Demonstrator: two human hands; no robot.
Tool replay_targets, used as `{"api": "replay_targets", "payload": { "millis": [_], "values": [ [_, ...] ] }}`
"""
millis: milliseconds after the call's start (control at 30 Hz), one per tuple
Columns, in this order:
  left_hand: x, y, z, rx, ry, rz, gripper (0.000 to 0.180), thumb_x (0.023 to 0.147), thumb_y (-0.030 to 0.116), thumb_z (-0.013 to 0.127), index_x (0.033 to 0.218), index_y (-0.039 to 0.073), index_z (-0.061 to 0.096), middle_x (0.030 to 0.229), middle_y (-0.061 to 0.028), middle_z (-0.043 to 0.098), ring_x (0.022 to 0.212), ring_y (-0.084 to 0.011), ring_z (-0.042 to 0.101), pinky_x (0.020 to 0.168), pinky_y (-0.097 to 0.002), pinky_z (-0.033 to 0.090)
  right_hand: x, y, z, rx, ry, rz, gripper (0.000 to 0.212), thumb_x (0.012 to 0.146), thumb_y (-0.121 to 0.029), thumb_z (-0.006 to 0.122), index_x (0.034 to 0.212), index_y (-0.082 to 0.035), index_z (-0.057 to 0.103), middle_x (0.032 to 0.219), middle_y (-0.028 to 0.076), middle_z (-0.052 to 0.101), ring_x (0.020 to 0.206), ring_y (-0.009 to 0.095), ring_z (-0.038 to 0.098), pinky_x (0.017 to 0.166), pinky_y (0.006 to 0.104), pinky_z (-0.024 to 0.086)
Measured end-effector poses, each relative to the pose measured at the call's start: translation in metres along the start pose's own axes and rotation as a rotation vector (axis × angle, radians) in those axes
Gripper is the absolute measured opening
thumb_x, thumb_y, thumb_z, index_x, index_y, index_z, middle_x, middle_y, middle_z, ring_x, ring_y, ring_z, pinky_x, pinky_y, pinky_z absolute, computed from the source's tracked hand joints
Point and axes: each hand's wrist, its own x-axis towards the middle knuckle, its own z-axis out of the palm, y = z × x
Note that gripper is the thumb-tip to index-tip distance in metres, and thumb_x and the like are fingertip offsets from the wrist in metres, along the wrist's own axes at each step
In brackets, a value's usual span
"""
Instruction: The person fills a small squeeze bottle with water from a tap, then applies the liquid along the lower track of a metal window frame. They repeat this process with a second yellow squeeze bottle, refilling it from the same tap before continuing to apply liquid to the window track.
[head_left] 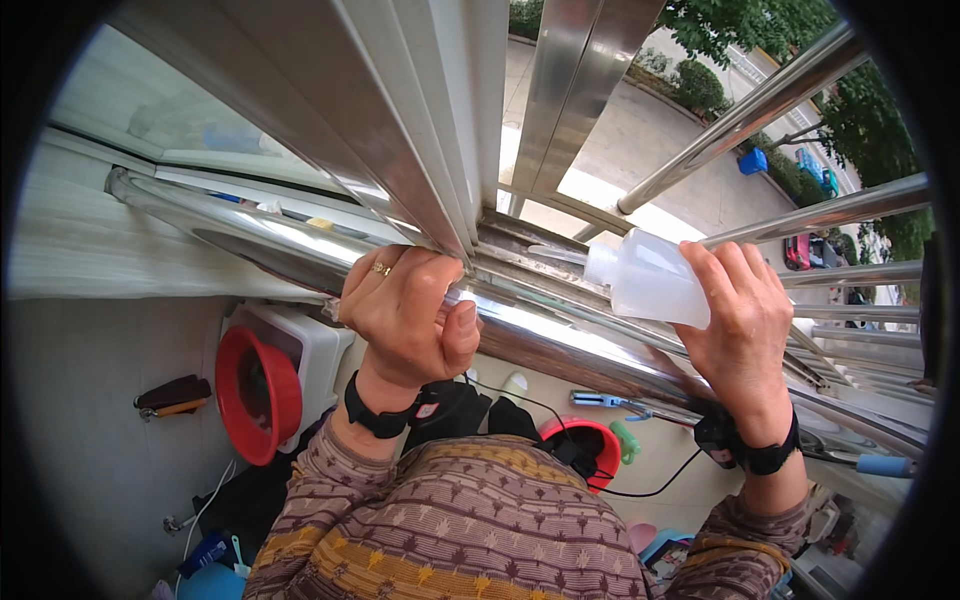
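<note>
My right hand [738, 315] is wrapped around a translucent white squeeze bottle [655, 278], tipped on its side. Its narrow nozzle [556, 254] points left, over the dirty groove of the window track [510, 240]. Above the shiny metal rail [540, 330], my left hand [405, 312] is closed, a ring on one finger. A small white end shows by its thumb and a pale scrap by its other side; what the fingers hold is mostly hidden. Just beyond that hand stands the edge of the sliding window frame [440, 180].
Metal security bars [750, 120] stand outside, with a paved yard far below. A red basin [262, 395] leans by a white tub at left. Below the rail are a red bucket [607, 450] and a blue-handled tool [600, 399]. Cables hang near my waist.
</note>
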Motion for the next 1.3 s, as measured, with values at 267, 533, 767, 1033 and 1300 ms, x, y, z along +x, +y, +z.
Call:
{"api": "replay_targets", "payload": {
  "millis": [267,533,767,1033,1300],
  "values": [
    [-0.001,0.002,0.0,0.023,-0.039,-0.029,0.036,0.098,0.034,0.043,0.096,0.005,0.063,0.077,-0.0107,0.065,0.066,-0.0315,0.063,0.067,-0.0417,0.049,-0.021,0.015,-0.007,-0.067,-0.056,0.051,0.061,0.052,0.001,0.076,0.111,-0.007,0.064,0.088,0.008,0.056,0.086,0.029,0.057,0.075,0.0396,0.047],
    [-0.001,0.005,0.0,0.033,-0.036,-0.042,0.036,0.098,0.035,0.042,0.097,0.005,0.063,0.079,-0.0107,0.065,0.068,-0.031,0.063,0.069,-0.0422,0.048,-0.039,0.026,-0.016,-0.103,-0.081,0.082,0.059,0.052,0.002,0.074,0.11,-0.006,0.063,0.088,0.008,0.055,0.087,0.029,0.058,0.077,0.0402,0.047],
    [0.0,0.001,0.0,0.023,0.001,0.002,0.03,0.092,0.032,0.052,0.09,0.005,0.065,0.075,-0.0101,0.067,0.062,-0.0299,0.064,0.062,-0.0378,0.049,-0.04,0.028,-0.016,-0.126,-0.078,0.064,0.06,0.052,0.003,0.074,0.11,-0.006,0.063,0.088,0.008,0.055,0.087,0.029,0.058,0.078,0.0397,0.048],
    [-0.002,0.003,0.001,0.048,-0.016,-0.021,0.036,0.099,0.034,0.042,0.095,0.005,0.063,0.075,-0.0089,0.064,0.065,-0.0294,0.062,0.066,-0.0407,0.047,-0.052,0.037,-0.024,-0.203,-0.116,0.09,0.061,0.053,0.005,0.074,0.112,-0.007,0.063,0.09,0.008,0.055,0.089,0.03,0.058,0.079,0.0403,0.048],
    [-0.001,0.002,0.002,0.027,-0.017,-0.025,0.036,0.098,0.034,0.042,0.093,0.005,0.063,0.068,-0.0077,0.061,0.059,-0.0274,0.059,0.065,-0.0392,0.046,-0.065,0.047,-0.029,-0.231,-0.125,0.112,0.067,0.054,-0.001,0.081,0.119,-0.006,0.064,0.095,0.01,0.058,0.092,0.03,0.058,0.079,0.0404,0.048]
  ]
}}
